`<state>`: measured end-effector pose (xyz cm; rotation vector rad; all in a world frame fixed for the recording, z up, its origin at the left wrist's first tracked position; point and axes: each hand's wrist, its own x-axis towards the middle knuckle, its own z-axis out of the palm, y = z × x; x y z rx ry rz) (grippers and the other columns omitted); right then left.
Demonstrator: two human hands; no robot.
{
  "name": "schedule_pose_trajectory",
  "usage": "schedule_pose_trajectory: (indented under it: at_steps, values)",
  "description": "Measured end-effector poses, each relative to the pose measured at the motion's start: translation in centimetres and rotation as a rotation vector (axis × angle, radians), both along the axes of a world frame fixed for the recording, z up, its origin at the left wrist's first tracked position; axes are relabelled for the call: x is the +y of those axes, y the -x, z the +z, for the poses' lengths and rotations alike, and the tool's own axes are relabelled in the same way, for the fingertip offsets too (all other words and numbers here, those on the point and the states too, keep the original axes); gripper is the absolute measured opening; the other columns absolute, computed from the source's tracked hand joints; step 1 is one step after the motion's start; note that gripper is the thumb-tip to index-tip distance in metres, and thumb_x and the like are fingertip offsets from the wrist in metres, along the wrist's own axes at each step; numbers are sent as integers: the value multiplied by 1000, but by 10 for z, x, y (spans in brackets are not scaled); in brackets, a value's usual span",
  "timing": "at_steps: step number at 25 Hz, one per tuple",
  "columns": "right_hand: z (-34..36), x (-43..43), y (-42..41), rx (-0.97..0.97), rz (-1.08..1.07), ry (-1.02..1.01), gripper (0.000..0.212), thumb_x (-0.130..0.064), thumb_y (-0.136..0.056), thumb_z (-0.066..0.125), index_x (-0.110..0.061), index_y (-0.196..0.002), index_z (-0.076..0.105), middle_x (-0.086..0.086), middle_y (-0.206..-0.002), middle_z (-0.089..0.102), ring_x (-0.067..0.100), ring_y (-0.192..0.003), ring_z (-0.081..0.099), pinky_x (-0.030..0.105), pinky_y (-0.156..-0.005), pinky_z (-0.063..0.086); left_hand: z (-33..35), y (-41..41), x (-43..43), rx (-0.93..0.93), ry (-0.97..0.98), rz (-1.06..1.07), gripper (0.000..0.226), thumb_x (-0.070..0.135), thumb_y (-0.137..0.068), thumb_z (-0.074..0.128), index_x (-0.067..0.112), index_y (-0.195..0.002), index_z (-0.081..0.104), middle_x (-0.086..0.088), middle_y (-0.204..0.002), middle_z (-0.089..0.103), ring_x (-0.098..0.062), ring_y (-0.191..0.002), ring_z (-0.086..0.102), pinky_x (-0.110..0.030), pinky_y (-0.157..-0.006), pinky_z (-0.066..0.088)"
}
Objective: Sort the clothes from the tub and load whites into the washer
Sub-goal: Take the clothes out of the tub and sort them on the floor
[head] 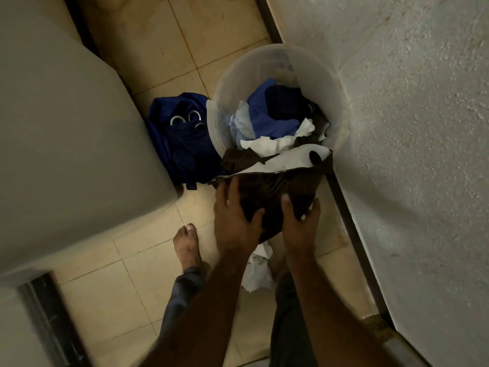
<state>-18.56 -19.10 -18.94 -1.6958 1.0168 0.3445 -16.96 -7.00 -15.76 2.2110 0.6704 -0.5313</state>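
Observation:
A translucent tub (280,59) stands on the tiled floor against the wall, holding blue, white and dark clothes (275,115). A dark brown garment (267,192) with a white part hangs over the tub's near rim. My left hand (234,221) and my right hand (300,223) both grip the bunched brown garment just in front of the tub. A dark blue cloth with metal rings (182,139) lies on the floor left of the tub. A white cloth (258,268) lies on the floor under my arms.
A large grey appliance body (60,144) fills the left side. A rough white wall (410,128) closes the right. My bare foot (186,245) stands on the beige tiles (148,41) between them.

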Motion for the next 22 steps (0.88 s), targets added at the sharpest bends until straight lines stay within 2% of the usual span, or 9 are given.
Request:
schedule_pose_trajectory:
  at_steps: [3, 6, 10, 12, 14, 16, 18, 20, 22]
  values:
    - [6, 2, -38, -138, -29, 3, 79, -40, -80, 79, -27, -147, 39, -20, -127, 57, -7, -111, 56, 12, -89, 48, -7, -23, -2, -125, -62, -187, 80, 32, -89, 72, 25, -158, 34, -7, -167, 24, -30, -151, 29, -46, -120, 35]
    - [10, 10, -53, -126, -68, 42, 78, -39, -78, 82, -24, -145, 43, -19, -122, 59, -10, -101, 56, 5, -80, 46, -10, -41, -13, -187, -52, -316, 75, 37, -91, 64, 25, -158, 35, -8, -168, 25, -31, -152, 27, -50, -121, 33]
    - [16, 13, -75, -10, -110, 95, 75, -34, -75, 84, -18, -139, 47, -1, -131, 62, 15, -116, 59, 24, -93, 46, -19, -50, -2, -90, -2, -494, 100, 47, -77, 65, 23, -163, 20, -8, -170, 21, -35, -153, 23, -59, -121, 30]
    - [19, 15, -87, 68, -144, 103, 59, -26, -79, 80, -18, -131, 53, 1, -125, 65, 22, -114, 62, 34, -98, 49, -22, -48, -5, -22, -28, -608, 116, 59, -71, 66, 21, -164, 9, -4, -172, 15, -34, -156, 17, -60, -122, 26]
    - [21, 18, -98, 110, -141, 80, 38, -22, -85, 72, -20, -121, 60, -1, -114, 69, 23, -106, 66, 43, -98, 53, -22, -48, -10, 6, -60, -616, 120, 70, -69, 58, 22, -164, 3, -3, -172, 15, -33, -156, 17, -60, -122, 26]
    - [26, 18, -106, 124, -172, 2, 15, -20, -87, 68, -24, -101, 65, -4, -97, 69, 21, -95, 68, 44, -91, 57, -15, -51, -12, -63, -66, -534, 109, 71, -73, 48, 24, -164, 11, -5, -167, 30, -32, -149, 33, -58, -118, 34]
    - [36, 16, -111, 102, -203, -82, 12, -18, -86, 67, -28, -83, 62, -3, -88, 69, 22, -88, 69, 44, -85, 59, -5, -54, -13, -198, -49, -431, 90, 60, -78, 42, 20, -158, 34, -10, -152, 51, -33, -132, 53, -53, -112, 43]
    - [47, 16, -113, 31, -172, -93, 14, -18, -86, 66, -30, -79, 63, -4, -85, 70, 22, -87, 70, 39, -81, 60, 5, -59, -9, -319, 1, -324, 70, 41, -81, 47, 12, -145, 54, -12, -137, 64, -32, -123, 60, -45, -111, 44]
    - [54, 17, -114, -74, -113, -40, 8, -26, -88, 63, -31, -82, 68, -5, -87, 72, 19, -89, 70, 36, -81, 59, 18, -70, -3, -378, 55, -205, 59, 19, -79, 56, 11, -136, 63, -10, -129, 69, -26, -119, 62, -33, -110, 44]
